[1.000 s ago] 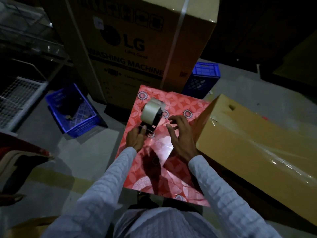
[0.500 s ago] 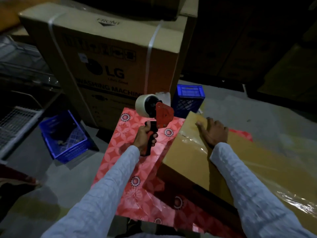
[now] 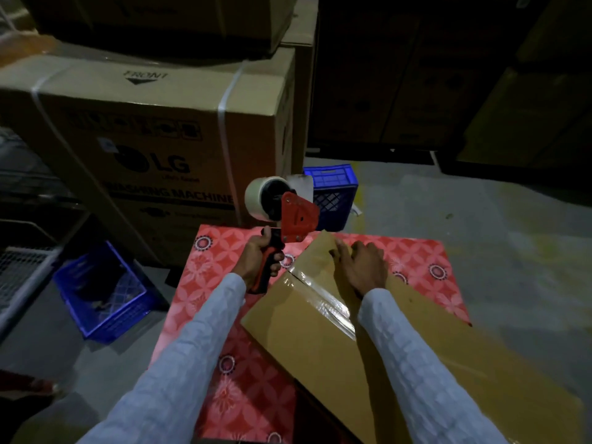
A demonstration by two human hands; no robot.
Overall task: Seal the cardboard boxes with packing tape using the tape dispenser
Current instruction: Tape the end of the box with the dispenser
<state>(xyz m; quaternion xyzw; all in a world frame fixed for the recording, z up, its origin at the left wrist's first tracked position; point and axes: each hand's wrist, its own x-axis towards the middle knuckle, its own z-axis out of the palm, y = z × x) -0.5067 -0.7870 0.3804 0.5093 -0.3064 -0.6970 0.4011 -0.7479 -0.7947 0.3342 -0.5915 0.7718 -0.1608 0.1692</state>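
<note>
Head view: the left hand has its fingers curled tight around the black-and-red grip of the tape dispenser, which it holds upright and clear of the surfaces below, the red side plate facing the camera and the pale tape roll sitting at the top left of the tool. Just to the right, the right hand lies palm down on the far end of the cardboard box, fingers close together and reaching over the box's far edge; whether the fingertips grip that edge or only rest on it cannot be told. A strip of clear glossy tape runs along the top seam of the box, passing under the right wrist. The box lies at a slant on a table covered in a red patterned cloth, its near end running out toward the lower right of the frame. Both forearms wear pale checked sleeves. Beyond the table stands a large LG washing machine carton bound with white straps, other cartons stacked on and behind it. A blue plastic crate sits on the floor left of the table, and a second blue crate stands behind the dispenser
</note>
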